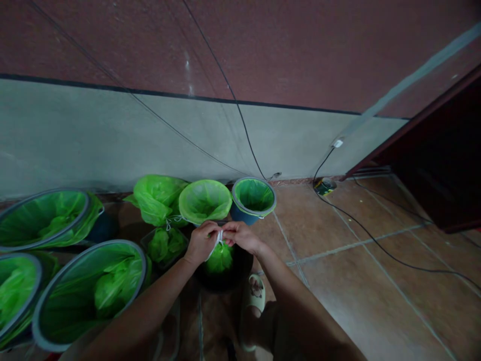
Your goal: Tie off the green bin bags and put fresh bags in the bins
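My left hand (202,241) and my right hand (240,235) meet over a small dark bin (221,273) on the floor. Both pinch a white drawstring (219,237) that belongs to the green bag (220,259) bunched inside that bin. The fingers of each hand are closed on the string. My foot in a pale sandal (254,293) stands just to the right of the bin.
Several bins lined with green bags stand around: three large grey-rimmed ones at left (90,291), a blue one (253,200) and an upturned green bag (205,201) by the wall. Black cables (376,240) cross the tiled floor. A dark cabinet (443,165) stands at right.
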A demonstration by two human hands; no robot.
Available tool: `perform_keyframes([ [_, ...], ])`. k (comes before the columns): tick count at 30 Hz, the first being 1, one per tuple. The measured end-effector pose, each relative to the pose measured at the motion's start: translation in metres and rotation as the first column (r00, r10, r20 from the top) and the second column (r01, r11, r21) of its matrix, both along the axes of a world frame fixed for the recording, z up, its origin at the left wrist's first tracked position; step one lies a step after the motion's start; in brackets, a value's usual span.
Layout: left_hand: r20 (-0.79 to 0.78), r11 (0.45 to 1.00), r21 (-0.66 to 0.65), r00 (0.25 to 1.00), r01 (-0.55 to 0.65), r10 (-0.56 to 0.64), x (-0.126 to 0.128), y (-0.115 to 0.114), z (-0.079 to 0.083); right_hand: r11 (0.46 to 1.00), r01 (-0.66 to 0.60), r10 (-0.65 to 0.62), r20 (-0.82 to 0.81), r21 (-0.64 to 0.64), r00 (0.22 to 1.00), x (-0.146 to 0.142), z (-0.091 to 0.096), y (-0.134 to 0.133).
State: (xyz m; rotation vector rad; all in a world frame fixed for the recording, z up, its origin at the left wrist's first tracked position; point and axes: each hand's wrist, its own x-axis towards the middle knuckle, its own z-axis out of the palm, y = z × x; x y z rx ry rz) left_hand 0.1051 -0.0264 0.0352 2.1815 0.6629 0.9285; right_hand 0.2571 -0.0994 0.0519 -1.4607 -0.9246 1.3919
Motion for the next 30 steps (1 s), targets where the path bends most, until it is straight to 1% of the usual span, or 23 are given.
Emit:
perform_keyframes([
  [5, 0.005, 0.989, -0.141, 0.999, 0.053, -0.052, 0.001, 0.002, 0.001, 0.997, 0.039, -0.033, 0.093, -0.064, 0.995, -0.003, 0.000, 0.002],
  [7, -0.017, 0.982, -0.180, 0.998, 0.053, -0.057, 0.001, 0.002, 0.002, 0.996, 0.046, -0.034, 0.150, -0.077, 0.988, -0.003, -0.002, 0.002],
  [9, -0.061, 0.978, -0.208, 0.997, 0.026, -0.039, 0.000, 0.003, 0.002, 0.997, 0.024, -0.003, 0.249, -0.079, 0.968, -0.001, -0.004, 0.002],
  [10, -0.088, 0.975, -0.222, 0.996, 0.006, -0.026, -0.001, 0.004, 0.002, 0.997, 0.012, 0.015, 0.330, -0.081, 0.944, 0.001, -0.004, 0.001],
  [11, -0.118, 0.972, -0.235, 0.993, -0.020, -0.007, -0.002, 0.006, 0.002, 0.996, 0.007, 0.030, 0.433, -0.084, 0.901, 0.003, -0.004, 0.000],
  [12, -0.151, 0.967, -0.247, 0.988, -0.058, 0.020, -0.003, 0.008, 0.002, 0.996, 0.013, 0.040, 0.551, -0.092, 0.834, 0.006, -0.004, -0.001],
  [14, -0.233, 0.949, -0.274, 0.968, -0.155, 0.090, -0.007, 0.014, 0.001, 0.991, 0.055, 0.060, 0.757, -0.126, 0.651, 0.013, -0.004, -0.002],
  [15, -0.280, 0.934, -0.291, 0.952, -0.209, 0.126, -0.009, 0.017, 0.000, 0.985, 0.076, 0.082, 0.818, -0.152, 0.570, 0.016, -0.005, -0.002],
  [16, -0.327, 0.914, -0.308, 0.931, -0.264, 0.159, -0.011, 0.019, 0.000, 0.979, 0.085, 0.116, 0.850, -0.185, 0.514, 0.018, -0.006, -0.002],
  [17, -0.375, 0.893, -0.325, 0.909, -0.311, 0.180, -0.012, 0.022, -0.002, 0.973, 0.083, 0.150, 0.863, -0.216, 0.483, 0.020, -0.007, -0.003],
  [19, -0.459, 0.867, -0.323, 0.864, -0.380, 0.208, -0.015, 0.025, -0.006, 0.964, 0.061, 0.201, 0.862, -0.258, 0.464, 0.022, -0.012, -0.003],
  [21, -0.532, 0.875, -0.249, 0.814, -0.414, 0.234, -0.018, 0.027, -0.012, 0.962, 0.059, 0.214, 0.870, -0.267, 0.444, 0.022, -0.019, -0.004],
  [23, -0.591, 0.912, -0.159, 0.776, -0.379, 0.220, -0.021, 0.029, -0.019, 0.959, 0.067, 0.222, 0.879, -0.274, 0.422, 0.024, -0.024, -0.005],
  [25, -0.626, 0.940, -0.125, 0.760, -0.316, 0.172, -0.025, 0.030, -0.026, 0.955, 0.060, 0.243, 0.878, -0.292, 0.412, 0.027, -0.028, -0.007],
  [27, -0.634, 0.951, -0.137, 0.762, -0.278, 0.131, -0.028, 0.030, -0.032, 0.957, 0.045, 0.243, 0.873, -0.288, 0.423, 0.029, -0.030, -0.008],
  [30, -0.656, 0.948, -0.197, 0.752, -0.250, 0.062, -0.028, 0.024, -0.038, 0.978, -0.031, 0.198, 0.867, -0.207, 0.458, 0.023, -0.034, -0.010],
])
